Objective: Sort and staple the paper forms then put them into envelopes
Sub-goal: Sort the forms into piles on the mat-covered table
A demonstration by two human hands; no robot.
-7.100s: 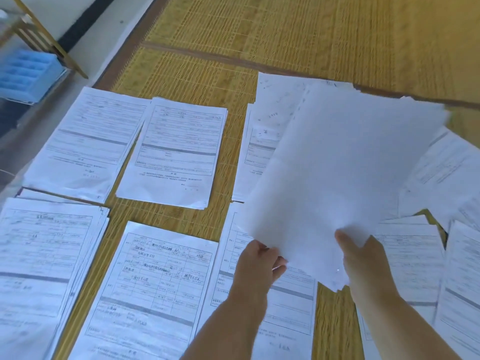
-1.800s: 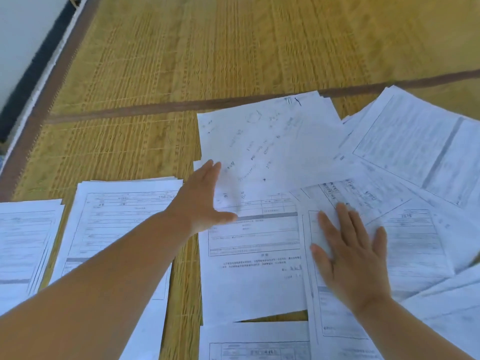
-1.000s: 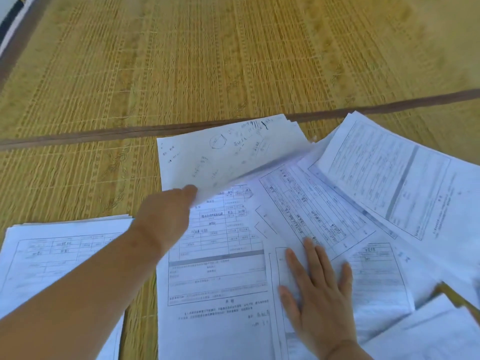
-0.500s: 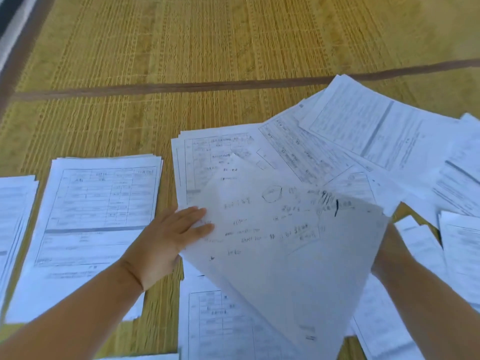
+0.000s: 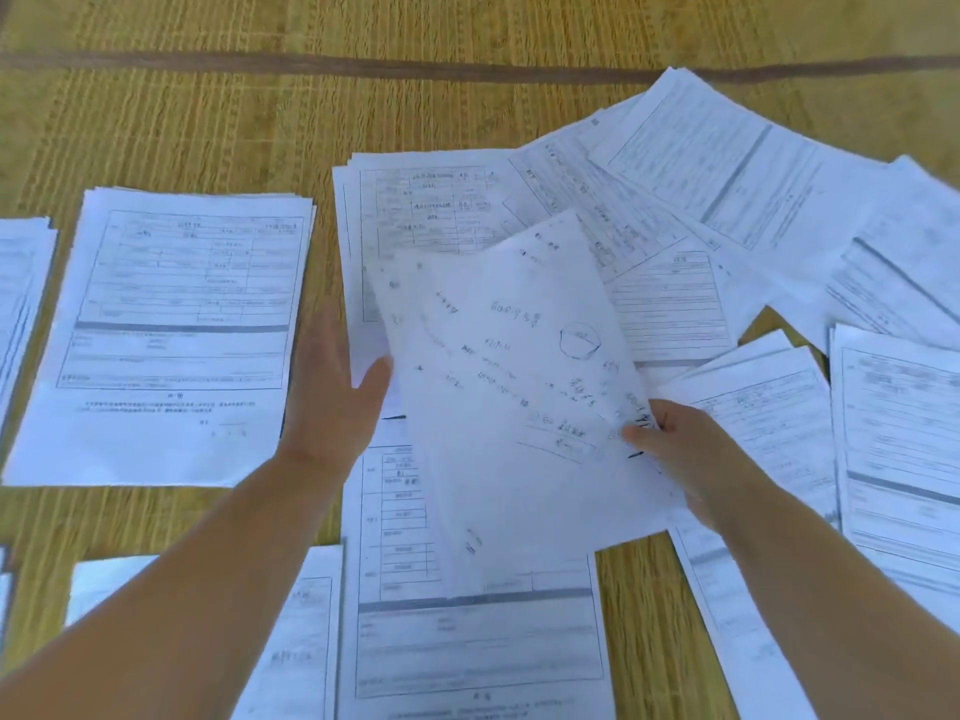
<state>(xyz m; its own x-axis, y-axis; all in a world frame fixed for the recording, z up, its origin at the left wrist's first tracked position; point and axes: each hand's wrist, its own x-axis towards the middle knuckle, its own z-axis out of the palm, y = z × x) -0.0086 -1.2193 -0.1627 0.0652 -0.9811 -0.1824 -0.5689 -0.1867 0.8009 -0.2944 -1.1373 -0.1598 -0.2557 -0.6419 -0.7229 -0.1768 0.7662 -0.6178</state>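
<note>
A thin sheaf of white sheets with handwritten notes (image 5: 514, 387) hangs tilted above the printed forms on the mat. My right hand (image 5: 680, 449) pinches its right edge near the bottom corner. My left hand (image 5: 332, 392) is beside its left edge with straight fingers, the thumb touching the edge. Under the sheaf lie a stack of printed forms (image 5: 415, 215) at centre and another form (image 5: 467, 641) nearer to me. No envelope or stapler is in view.
Neat stacks of forms (image 5: 171, 330) lie at left and far left (image 5: 21, 293). A loose fan of overlapping forms (image 5: 727, 163) spreads at right, with more sheets (image 5: 898, 449) at the right edge. Bare straw mat (image 5: 208, 111) with a dark seam lies beyond.
The handwritten sheaf was lifted off the central stack, swung toward me and turned. My right hand left the forms it pressed and took the sheaf's edge; my left hand let go and opened.
</note>
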